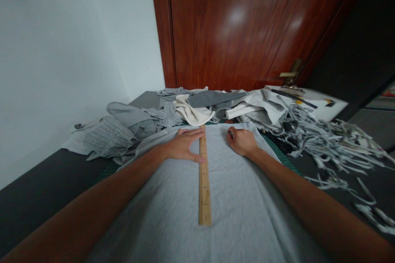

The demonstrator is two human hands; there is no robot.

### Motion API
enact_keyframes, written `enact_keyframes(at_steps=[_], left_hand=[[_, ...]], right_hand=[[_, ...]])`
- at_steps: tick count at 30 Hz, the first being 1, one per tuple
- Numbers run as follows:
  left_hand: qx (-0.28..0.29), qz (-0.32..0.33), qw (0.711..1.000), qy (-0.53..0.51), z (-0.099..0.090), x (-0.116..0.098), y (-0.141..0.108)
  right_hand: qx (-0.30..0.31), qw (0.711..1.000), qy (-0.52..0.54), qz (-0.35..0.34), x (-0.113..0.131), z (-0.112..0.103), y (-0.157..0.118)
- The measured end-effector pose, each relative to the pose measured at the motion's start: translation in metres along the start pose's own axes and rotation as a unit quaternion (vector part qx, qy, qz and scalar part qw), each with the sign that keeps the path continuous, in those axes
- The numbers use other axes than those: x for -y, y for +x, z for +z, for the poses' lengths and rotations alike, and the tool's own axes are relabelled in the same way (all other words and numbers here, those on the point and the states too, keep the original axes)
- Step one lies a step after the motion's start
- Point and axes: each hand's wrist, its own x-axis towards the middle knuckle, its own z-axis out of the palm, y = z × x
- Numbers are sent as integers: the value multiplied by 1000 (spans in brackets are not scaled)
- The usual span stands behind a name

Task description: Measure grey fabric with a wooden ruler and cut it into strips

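Observation:
Grey fabric [243, 209] lies spread over a green cutting mat [282, 154], which shows at its sides. On the fabric a wooden ruler [204, 189] runs lengthwise from the far edge towards me. My left hand [185, 144] rests at the ruler's left side, thumb and fingers spread, with the tips touching the wood. To the right of the ruler, apart from it, my right hand [242, 141] is curled closed on the fabric near its far edge. Whatever its fingers may hold is hidden.
Crumpled grey garments [123, 129] lie at the left, and white cloth pieces [193, 111] behind the ruler. Fabric strips [324, 139] are heaped on the right, before a white box [330, 104] with dark tools on it. A wooden door [222, 28] stands behind the table.

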Motion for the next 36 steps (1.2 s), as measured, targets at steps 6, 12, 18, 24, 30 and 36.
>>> enact_keyframes(at_steps=[6, 12, 18, 24, 30, 36], left_hand=[[1, -1, 1000, 0, 0, 1, 0], [-2, 1, 1000, -3, 1, 1, 0], [1, -3, 1000, -5, 0, -2, 0], [4, -9, 1000, -4, -1, -1, -2], [4, -11, 1000, 0, -3, 0, 0], [12, -18, 1000, 3, -2, 2, 2]], right_hand=[[-29, 998, -6, 50, -17, -7, -1], [-7, 996, -19, 82, -36, 4, -8], [3, 998, -25, 61, -41, 7, -5], [5, 998, -35, 53, -38, 4, -8], [30, 998, -44, 22, -38, -6, -2], [21, 999, -8, -49, -15, -24, 7]])
